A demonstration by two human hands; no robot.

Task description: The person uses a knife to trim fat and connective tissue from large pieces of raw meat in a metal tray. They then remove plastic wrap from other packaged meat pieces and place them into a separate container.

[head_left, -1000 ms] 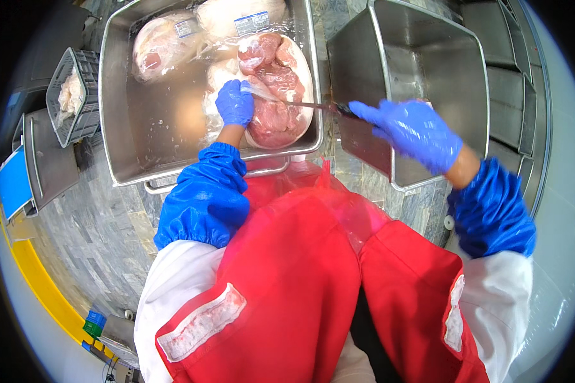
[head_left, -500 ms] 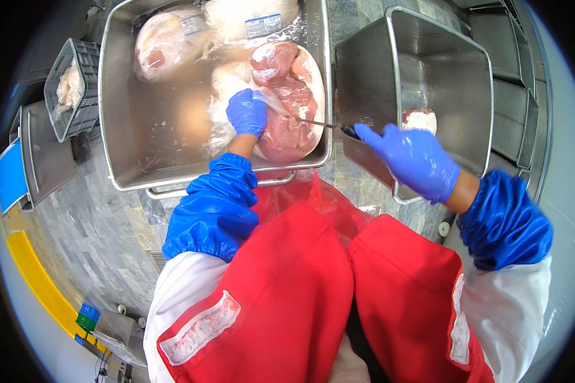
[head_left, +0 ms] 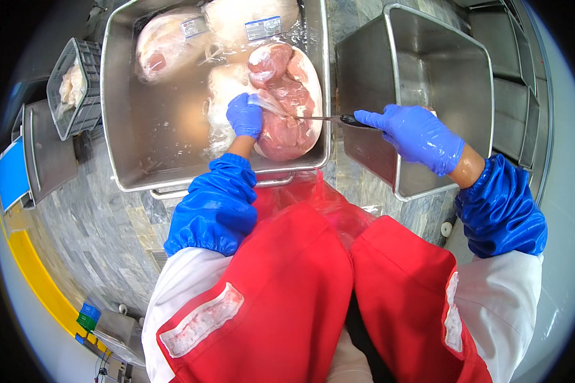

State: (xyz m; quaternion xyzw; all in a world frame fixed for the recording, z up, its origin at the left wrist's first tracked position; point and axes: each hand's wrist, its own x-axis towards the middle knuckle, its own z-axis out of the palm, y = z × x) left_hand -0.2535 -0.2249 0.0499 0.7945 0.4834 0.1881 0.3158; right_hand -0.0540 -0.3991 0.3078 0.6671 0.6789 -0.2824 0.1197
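Note:
A large raw cut of meat (head_left: 286, 143), pink with a white fat edge, rests at the near right of a metal tub. My left hand (head_left: 244, 116), in a blue glove, is closed on a pale translucent flap (head_left: 266, 103) at the meat's left side. With my gloved right hand (head_left: 421, 139) I grip the black handle of a knife (head_left: 319, 118). Its thin blade crosses the tub's right rim, and the tip touches the meat near the flap. Clear plastic and a pale piece (head_left: 222, 102) lie beside my left hand.
The metal tub (head_left: 126, 121) holds cloudy liquid and bagged, labelled meat (head_left: 166, 48) at the back. A deep metal bin (head_left: 364, 89) stands to its right. At the left are a grey crate (head_left: 91, 89) with pale pieces and a metal cart (head_left: 48, 150).
My right hand has shifted slightly up and right, and the knife lies more level. It now mostly covers the meat piece in the right bin. My left hand keeps nearly the same place.

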